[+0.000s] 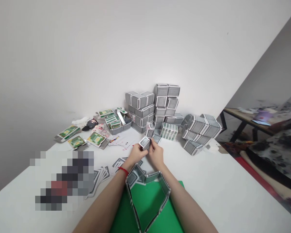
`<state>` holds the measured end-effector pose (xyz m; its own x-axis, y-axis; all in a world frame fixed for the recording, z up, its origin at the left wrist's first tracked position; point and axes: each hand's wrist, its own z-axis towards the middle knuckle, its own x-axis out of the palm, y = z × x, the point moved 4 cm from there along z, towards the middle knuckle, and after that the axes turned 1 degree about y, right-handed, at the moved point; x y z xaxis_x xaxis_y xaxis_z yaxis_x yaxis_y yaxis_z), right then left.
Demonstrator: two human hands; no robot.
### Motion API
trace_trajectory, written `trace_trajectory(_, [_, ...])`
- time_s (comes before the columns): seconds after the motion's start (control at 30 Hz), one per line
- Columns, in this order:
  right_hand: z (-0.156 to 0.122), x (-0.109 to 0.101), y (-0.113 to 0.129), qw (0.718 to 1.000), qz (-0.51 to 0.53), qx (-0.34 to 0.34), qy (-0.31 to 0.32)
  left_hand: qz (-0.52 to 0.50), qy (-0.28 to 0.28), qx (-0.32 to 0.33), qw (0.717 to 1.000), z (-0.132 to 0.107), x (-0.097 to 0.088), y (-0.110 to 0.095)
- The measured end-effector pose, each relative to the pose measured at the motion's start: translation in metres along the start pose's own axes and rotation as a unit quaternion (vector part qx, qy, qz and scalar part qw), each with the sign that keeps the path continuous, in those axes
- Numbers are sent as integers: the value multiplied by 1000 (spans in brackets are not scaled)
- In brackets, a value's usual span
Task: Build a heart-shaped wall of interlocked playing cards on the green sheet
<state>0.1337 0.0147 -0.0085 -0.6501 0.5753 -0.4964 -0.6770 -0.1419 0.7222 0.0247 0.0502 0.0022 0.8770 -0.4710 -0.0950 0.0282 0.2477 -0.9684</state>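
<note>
Indoors, white table (pixel 194 174), scattered cards (pixel 118 162), green sheet (pixel 147 200), pale wall (pixel 106 48)

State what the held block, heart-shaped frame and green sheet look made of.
Held block: probably folded playing cards, smooth finish; its patterned, white-bordered face suggests it.
Heart-shaped frame: likely similar card stock, smooth, with patterned panels along its walls.
Green sheet: matte paper or thin plastic; its flat, even colour leaves that open.

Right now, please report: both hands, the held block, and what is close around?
Left hand holding block. Right hand at its side, grip unclear. Frame nearer camera; loose cards leftward.
</note>
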Motion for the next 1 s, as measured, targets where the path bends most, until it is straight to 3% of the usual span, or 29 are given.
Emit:
trace_trajectory(0.23, [3,1,-2,989,146,-21,-14,-4,-89,32,995,5,-11,0])
trace_trajectory(0.4, [16,-15,-15,981,178,28,-69,-31,-69,9,997,7,-17,5])
trace_trajectory(0.53, [21,-22,-28,958,256,87,-97,-54,-44,-4,998,6,-18,5])
trace_trajectory(0.6, [22,-22,-31,955,263,109,-84,-65,-41,0,997,5,-19,3])
trace_trajectory(0.77, [21,-16,-27,955,279,99,18,-79,-41,5,996,7,-23,2])
trace_trajectory(1.0, [16,-10,-29,954,282,102,26,-77,-34,-53,995,6,-30,5])
